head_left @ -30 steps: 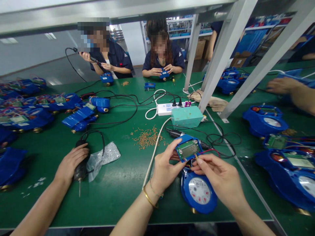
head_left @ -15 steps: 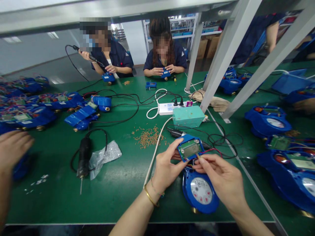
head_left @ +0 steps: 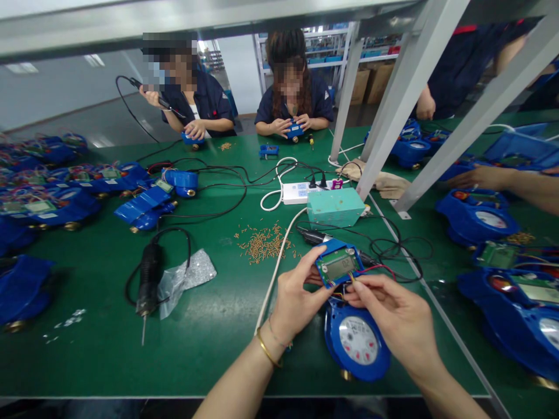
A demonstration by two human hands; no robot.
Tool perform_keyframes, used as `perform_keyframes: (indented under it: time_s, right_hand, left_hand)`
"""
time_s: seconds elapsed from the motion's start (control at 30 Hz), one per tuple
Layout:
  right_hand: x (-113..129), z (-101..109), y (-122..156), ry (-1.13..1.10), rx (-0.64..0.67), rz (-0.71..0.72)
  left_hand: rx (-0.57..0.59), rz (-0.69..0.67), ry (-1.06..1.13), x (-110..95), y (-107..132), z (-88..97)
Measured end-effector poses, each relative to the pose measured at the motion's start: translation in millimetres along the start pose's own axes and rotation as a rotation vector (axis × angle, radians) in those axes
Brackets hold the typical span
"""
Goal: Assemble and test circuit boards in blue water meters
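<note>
Blue housing (head_left: 335,245) contains display board (head_left: 339,267); hands (head_left: 299,297) grip housing and wires (head_left: 353,278).

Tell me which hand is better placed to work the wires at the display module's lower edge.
Right, I'd judge: the right hand is at the thin wires, apparently pinching them, while the left hand is taken up holding the display module by its left side.

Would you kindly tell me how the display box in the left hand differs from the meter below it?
The display box is rectangular; the meter is rounded. The display box has a grey screen; the meter has a round white dial. Both have blue casings.
</note>
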State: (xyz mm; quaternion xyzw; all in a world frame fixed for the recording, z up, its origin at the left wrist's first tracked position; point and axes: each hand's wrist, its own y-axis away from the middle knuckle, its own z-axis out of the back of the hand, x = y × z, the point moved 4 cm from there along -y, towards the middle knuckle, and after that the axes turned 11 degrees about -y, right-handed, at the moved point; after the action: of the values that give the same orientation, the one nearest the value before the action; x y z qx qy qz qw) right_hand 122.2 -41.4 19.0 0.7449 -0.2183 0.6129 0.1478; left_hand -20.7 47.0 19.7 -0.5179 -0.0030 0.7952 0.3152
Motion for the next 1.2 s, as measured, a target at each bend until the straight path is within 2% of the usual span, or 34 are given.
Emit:
perform_keyframes:
  time_s: [0.7,0.93,1.2]
  right_hand:
    - [7.5,0.0,-7.2,0.007,0.014,-0.100]
    - [5.2,-1.0,-8.6,0.006,0.007,-0.146]
    - [4.3,-0.8,-9.0,0.020,0.029,-0.124]
  left_hand:
    - [-0.011,0.004,0.022,1.3,-0.7,-1.2]
    - [0.011,0.046,0.053,1.2,-1.1,-1.3]
    - [0.004,0.076,0.072,1.6,-0.1,-1.4]
